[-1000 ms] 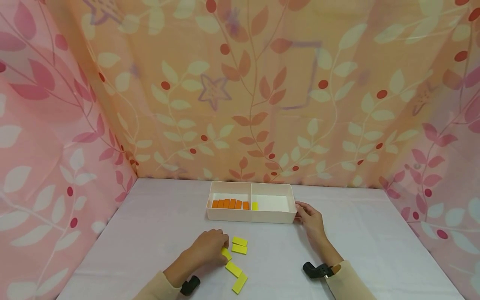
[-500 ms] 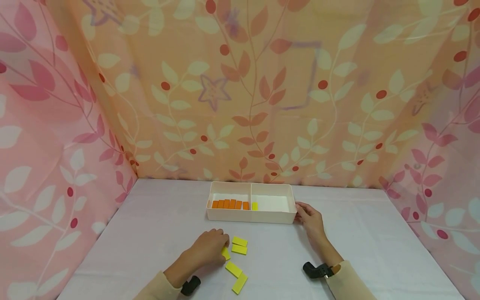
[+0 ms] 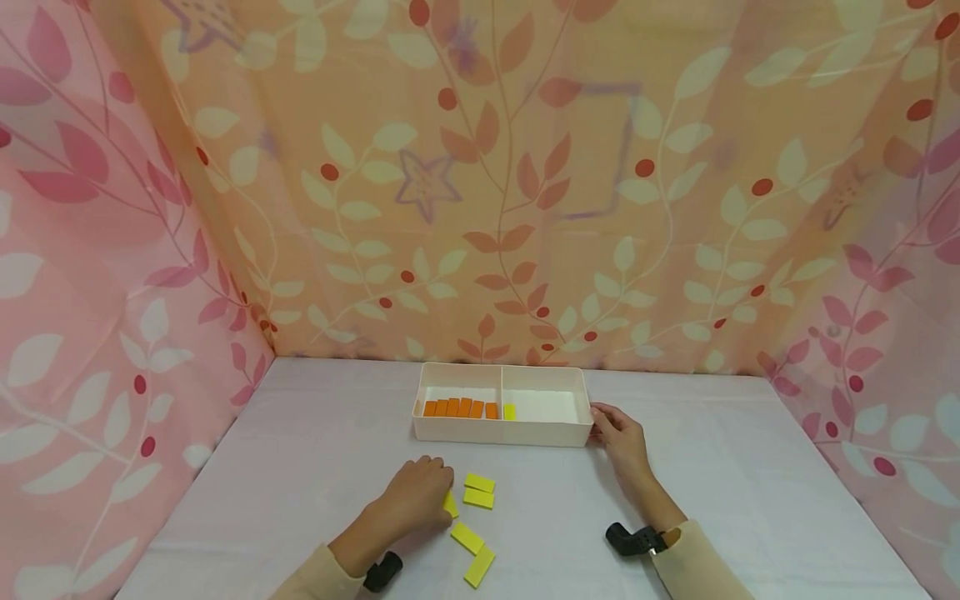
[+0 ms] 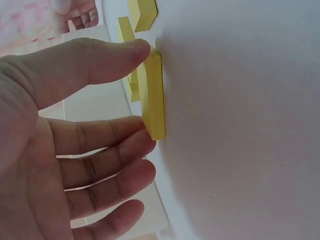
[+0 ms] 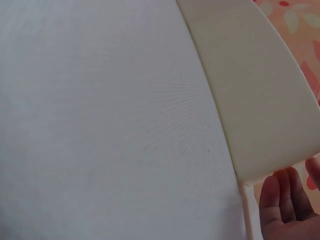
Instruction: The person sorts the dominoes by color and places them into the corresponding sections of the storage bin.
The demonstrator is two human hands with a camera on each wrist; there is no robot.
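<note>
My left hand (image 3: 415,497) pinches a yellow block (image 4: 151,95) by its two ends, between the thumb and the first fingers, at the tabletop. Right beside it lie two yellow blocks (image 3: 478,498), almost parallel. Two more yellow blocks (image 3: 468,538) lie nearer me and touch at a corner. My right hand (image 3: 624,440) touches the right end of a cream two-part box (image 3: 502,431); in the right wrist view its fingertips (image 5: 270,190) rest against that end wall. Several orange blocks (image 3: 465,407) stand in the box's left compartment. One yellow block (image 3: 510,412) stands in the right compartment, by the divider.
The white-covered table (image 3: 315,433) reaches back to an orange leaf-print cloth (image 3: 360,208). Pink printed cloths hang at the left and right sides. A black wrist camera (image 3: 383,572) is on the left wrist, another on the right.
My left hand has shifted very slightly left with the yellow block in its fingers. The right hand and the box stay where they were.
</note>
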